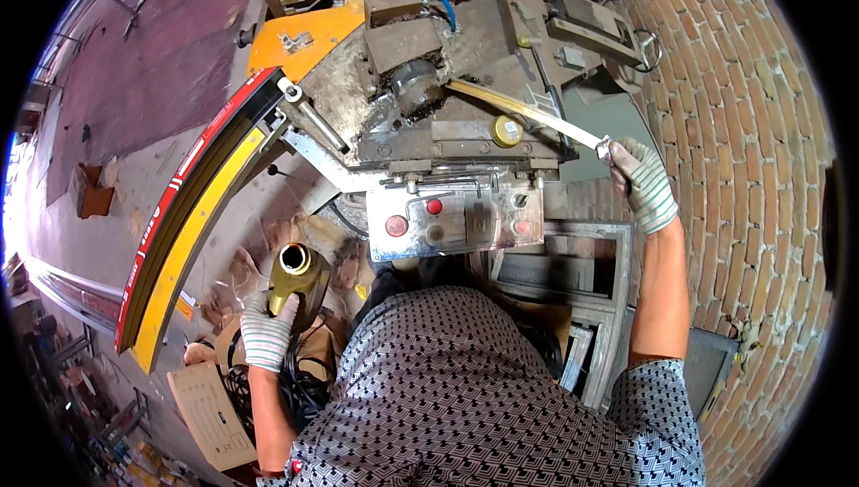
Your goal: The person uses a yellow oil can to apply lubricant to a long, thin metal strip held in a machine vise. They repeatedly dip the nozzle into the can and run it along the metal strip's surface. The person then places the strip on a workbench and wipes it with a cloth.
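Note:
My left hand (267,330), in a white glove with green stripes, is closed on an olive-gold plastic jug (310,287). The jug's round mouth is uncapped and faces up; the inside looks dark. Off to the right, my gloved right hand (640,181) grips one end of a long, flat, pale-yellow bar (537,115). Something silvery shows where the fingers close on it. Its far end reaches a dark, wet-looking round machine part (417,87); I cannot tell whether they touch. A round yellow-lidded container (507,131) sits on the machine bed below the bar.
Before me is a metal control box (456,218) with red buttons and hex keys along its top. A curved red-and-yellow guide (192,209) stands to the left. A brick wall (725,174) bounds the right. Metal frames (617,281) and an opened cardboard box (210,411) lie low down.

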The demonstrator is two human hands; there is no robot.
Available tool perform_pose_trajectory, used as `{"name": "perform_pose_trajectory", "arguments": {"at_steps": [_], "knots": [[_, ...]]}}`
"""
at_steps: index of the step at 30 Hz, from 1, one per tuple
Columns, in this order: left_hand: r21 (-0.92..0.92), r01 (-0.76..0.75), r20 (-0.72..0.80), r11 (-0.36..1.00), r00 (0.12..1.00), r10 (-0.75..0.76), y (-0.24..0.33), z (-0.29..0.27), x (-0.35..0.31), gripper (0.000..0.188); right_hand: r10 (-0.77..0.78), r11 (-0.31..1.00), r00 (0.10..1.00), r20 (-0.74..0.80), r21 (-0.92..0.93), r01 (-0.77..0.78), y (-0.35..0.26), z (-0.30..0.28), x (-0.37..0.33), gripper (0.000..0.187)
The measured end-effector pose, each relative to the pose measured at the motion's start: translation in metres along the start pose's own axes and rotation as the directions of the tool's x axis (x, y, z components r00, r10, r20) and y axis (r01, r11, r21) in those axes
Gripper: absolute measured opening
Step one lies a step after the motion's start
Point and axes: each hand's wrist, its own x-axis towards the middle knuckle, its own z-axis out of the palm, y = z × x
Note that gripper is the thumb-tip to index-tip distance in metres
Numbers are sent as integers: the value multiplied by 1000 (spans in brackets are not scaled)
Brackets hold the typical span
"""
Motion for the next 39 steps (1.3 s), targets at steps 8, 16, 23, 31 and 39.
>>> {"name": "perform_pose_trajectory", "arguments": {"at_steps": [8,16,23,31,39], "knots": [[-48,-13,-24,999,1000,12,4,13,-6,33,4,999,997,72,-53,0,-4,-26,30,28],[-51,38,-44,998,998,-40,12,27,-15,29,-37,997,979,202,-62,50,-23,-46,78,29],[-11,49,-48,999,998,-49,27,36,-27,28,21,995,977,214,-104,2,-25,-60,121,24],[25,70,-115,997,991,-67,12,43,-36,27,-16,984,949,316,-165,72,-31,-65,152,32],[-33,112,-123,993,986,-115,24,51,-39,30,-124,909,927,353,-335,249,-67,-55,144,37]]}}
